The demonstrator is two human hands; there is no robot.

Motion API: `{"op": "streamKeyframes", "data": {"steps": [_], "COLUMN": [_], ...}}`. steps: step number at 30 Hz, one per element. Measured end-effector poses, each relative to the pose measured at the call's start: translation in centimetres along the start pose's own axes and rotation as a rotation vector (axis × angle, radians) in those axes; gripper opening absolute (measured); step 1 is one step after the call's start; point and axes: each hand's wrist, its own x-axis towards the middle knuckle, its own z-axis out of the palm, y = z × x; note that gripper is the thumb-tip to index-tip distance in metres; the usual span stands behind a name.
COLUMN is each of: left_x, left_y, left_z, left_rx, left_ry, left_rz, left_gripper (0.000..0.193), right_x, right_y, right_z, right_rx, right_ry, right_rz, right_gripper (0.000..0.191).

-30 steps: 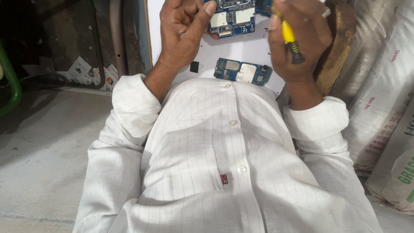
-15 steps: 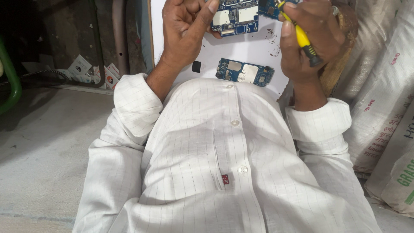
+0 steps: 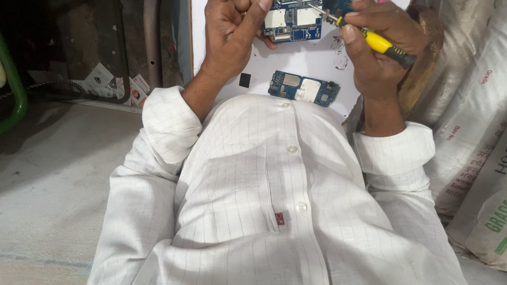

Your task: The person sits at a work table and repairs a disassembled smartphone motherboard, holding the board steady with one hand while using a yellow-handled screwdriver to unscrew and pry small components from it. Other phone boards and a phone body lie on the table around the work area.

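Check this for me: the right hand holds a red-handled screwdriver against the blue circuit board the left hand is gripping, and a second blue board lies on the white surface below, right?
Not quite: the head view shows the screwdriver in the right hand has a yellow handle with a black end, not red. The rest stands: its tip meets the blue circuit board gripped by the left hand, and a second blue board lies on the white surface below.

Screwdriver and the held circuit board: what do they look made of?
Screwdriver: glossy yellow handle with black end, likely plastic or rubber; thin silvery shaft, apparently metal. Circuit board: blue rigid laminate, seemingly fibreglass, carrying dull silver metal shields.
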Motion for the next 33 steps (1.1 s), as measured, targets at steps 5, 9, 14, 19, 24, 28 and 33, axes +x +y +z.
{"op": "streamKeyframes", "data": {"steps": [5, 9, 14, 19, 24, 28, 33], "left_x": [0.1, 0.1, 0.1, 0.1, 0.2, 0.1, 0.0], "left_y": [0.1, 0.1, 0.2, 0.1, 0.0, -0.1, -0.4], "left_z": [-0.1, 0.0, 0.0, 0.0, 0.1, 0.1, 0.1], "left_rx": [0.006, -0.009, -0.021, -0.003, 0.002, 0.01, 0.01], "left_ry": [-0.002, -0.004, 0.004, 0.014, 0.011, 0.021, 0.02], "left_rz": [0.003, 0.015, -0.012, -0.007, 0.011, 0.008, -0.008], "left_gripper": [0.024, 0.024, 0.024, 0.026, 0.028, 0.027, 0.026], "right_x": [-0.1, -0.5, -0.8, -0.2, -0.2, -0.1, 0.4], "right_y": [0.3, 0.7, 0.7, 0.3, 0.0, -0.5, -0.7], "right_z": [-0.1, -0.7, -0.7, -0.4, -0.1, -0.1, 0.3], "right_rx": [0.14, 0.167, 0.167, 0.229, 0.178, -0.046, -0.194], "right_ry": [0.084, 0.018, 0.022, 0.074, 0.0, -0.05, -0.101], "right_rz": [0.15, 0.139, 0.097, 0.154, 0.106, -0.06, -0.265], "right_gripper": [0.015, 0.014, 0.015, 0.019, 0.018, 0.015, 0.018]}}
